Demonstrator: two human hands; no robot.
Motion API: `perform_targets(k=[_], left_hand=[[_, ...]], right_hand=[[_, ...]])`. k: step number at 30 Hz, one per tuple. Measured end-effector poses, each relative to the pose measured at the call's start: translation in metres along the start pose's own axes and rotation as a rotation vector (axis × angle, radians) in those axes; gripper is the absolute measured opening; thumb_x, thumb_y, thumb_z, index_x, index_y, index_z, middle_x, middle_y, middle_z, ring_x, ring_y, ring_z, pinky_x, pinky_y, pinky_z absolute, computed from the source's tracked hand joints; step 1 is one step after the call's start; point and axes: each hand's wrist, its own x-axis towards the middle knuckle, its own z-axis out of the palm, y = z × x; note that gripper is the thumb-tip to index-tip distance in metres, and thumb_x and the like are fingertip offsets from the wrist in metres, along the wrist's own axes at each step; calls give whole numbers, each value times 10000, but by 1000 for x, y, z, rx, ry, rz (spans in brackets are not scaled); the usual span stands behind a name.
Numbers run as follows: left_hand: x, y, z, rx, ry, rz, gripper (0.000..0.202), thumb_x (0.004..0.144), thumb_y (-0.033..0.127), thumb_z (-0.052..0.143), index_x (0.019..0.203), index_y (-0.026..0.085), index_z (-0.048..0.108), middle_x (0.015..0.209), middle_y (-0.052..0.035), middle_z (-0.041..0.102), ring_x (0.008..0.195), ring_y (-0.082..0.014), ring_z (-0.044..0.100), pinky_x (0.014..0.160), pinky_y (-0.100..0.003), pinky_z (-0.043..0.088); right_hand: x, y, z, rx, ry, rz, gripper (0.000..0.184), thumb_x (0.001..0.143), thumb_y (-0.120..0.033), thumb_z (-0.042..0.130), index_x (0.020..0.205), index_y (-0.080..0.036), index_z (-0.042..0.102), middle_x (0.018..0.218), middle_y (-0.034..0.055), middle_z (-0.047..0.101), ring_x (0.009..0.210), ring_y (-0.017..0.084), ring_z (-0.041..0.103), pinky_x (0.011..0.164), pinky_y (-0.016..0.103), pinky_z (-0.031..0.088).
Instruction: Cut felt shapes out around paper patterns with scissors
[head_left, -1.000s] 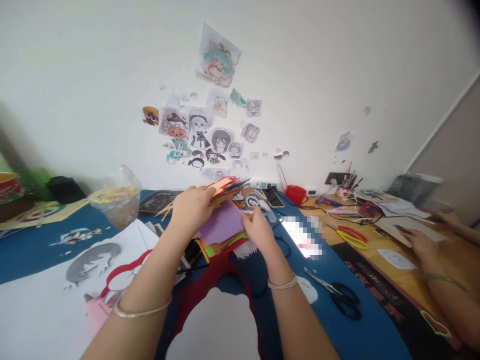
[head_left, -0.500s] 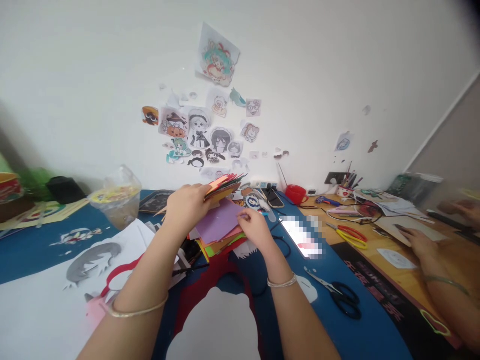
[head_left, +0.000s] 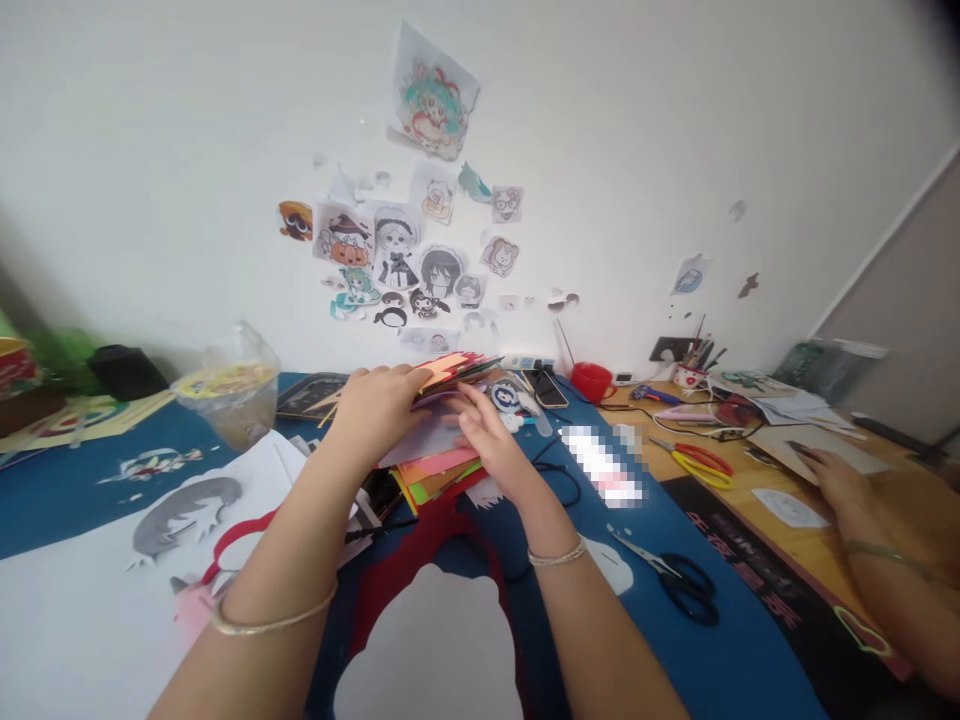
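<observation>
My left hand (head_left: 379,410) is closed round the upper part of a stack of coloured paper (head_left: 461,372), lifting its near edge. Orange, red and dark green sheet edges show there. My right hand (head_left: 495,435) has its fingers stretched out and slightly apart, with the tips touching the raised sheets from the right. Below lies a lower pile of paper (head_left: 439,468) in pink, orange and lime green, with a greyish-purple sheet over it. A white paper cutout (head_left: 427,650) and a red cutout (head_left: 386,590) lie close to me between my forearms.
Black-handled scissors (head_left: 679,580) and a phone with a bright screen (head_left: 600,465) lie to the right. A red cup (head_left: 592,382) stands behind them. On the left are a bagged tub (head_left: 240,400) and white sheets (head_left: 90,600). Another person's hand (head_left: 832,480) rests at far right.
The purple sheet, which my right fingers held at its edge, has tilted up towards the raised stack. My right hand has shifted slightly left and up, its fingers straightening.
</observation>
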Motion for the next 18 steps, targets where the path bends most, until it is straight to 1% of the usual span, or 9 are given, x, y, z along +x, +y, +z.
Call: perform_targets(k=[2, 3, 5, 6, 8, 10, 11, 14, 18], left_hand=[[1, -2, 1, 9, 34, -45, 311, 812, 258, 430, 1065, 235, 610, 960, -70, 689, 866, -257, 613, 661, -312, 388], [1, -3, 1, 3, 59, -71, 320, 811, 223, 411, 1060, 239, 612, 941, -70, 692, 865, -256, 612, 641, -308, 386], [1, -4, 1, -12, 121, -123, 333, 811, 210, 394, 1065, 241, 608, 929, -71, 693, 875, -261, 604, 613, -306, 382], [1, -4, 1, -19, 150, -148, 338, 814, 213, 388, 1074, 241, 602, 939, -70, 691, 880, -260, 601, 609, -306, 382], [0, -5, -1, -32, 196, -196, 350, 821, 222, 374, 1098, 239, 588, 970, -64, 688, 893, -255, 597, 611, -302, 382], [-1, -6, -2, -41, 219, -231, 367, 817, 214, 368, 1119, 241, 575, 999, -55, 685, 899, -251, 596, 612, -299, 380], [-1, -6, -3, -43, 225, -243, 375, 815, 211, 365, 1125, 243, 572, 1004, -54, 684, 893, -251, 597, 606, -299, 376], [-2, -8, -4, -46, 231, -269, 383, 815, 219, 355, 1130, 246, 571, 999, -63, 683, 866, -258, 599, 580, -307, 364], [-2, -9, -3, -38, 230, -289, 390, 817, 224, 353, 1149, 257, 556, 1005, -56, 683, 870, -250, 600, 577, -301, 359]], right_hand=[[2, 3, -4, -75, 27, -50, 420, 911, -329, 366, 1320, -270, 290, 1344, 75, 463, 1087, 171, 557, 822, 296, 481], [2, 4, -6, -181, 63, -81, 409, 923, -315, 331, 1325, -263, 276, 1340, 82, 464, 1078, 165, 560, 829, 298, 477], [4, 8, -12, -494, 139, -120, 407, 924, -280, 322, 1327, -236, 282, 1312, 98, 485, 1097, 177, 537, 862, 325, 454], [4, 11, -15, -659, 155, -122, 420, 907, -264, 363, 1321, -219, 311, 1279, 105, 509, 1114, 197, 515, 877, 346, 440], [4, 17, -20, -868, 121, -108, 478, 822, -222, 512, 1286, -187, 403, 1214, 119, 550, 1134, 252, 471, 886, 386, 419], [4, 22, -22, -929, 42, -101, 528, 727, -164, 613, 1239, -160, 485, 1177, 127, 580, 1122, 284, 457, 887, 396, 407], [4, 24, -22, -955, 4, -103, 528, 710, -144, 626, 1225, -148, 508, 1169, 127, 591, 1111, 283, 460, 888, 385, 405], [5, 28, -20, -1023, -61, -100, 423, 749, -135, 609, 1170, -144, 568, 1158, 113, 615, 1062, 265, 487, 892, 357, 389], [8, 27, -17, -1082, -46, -83, 232, 845, -168, 517, 1030, -190, 657, 1082, 78, 653, 963, 244, 521, 866, 342, 371]])
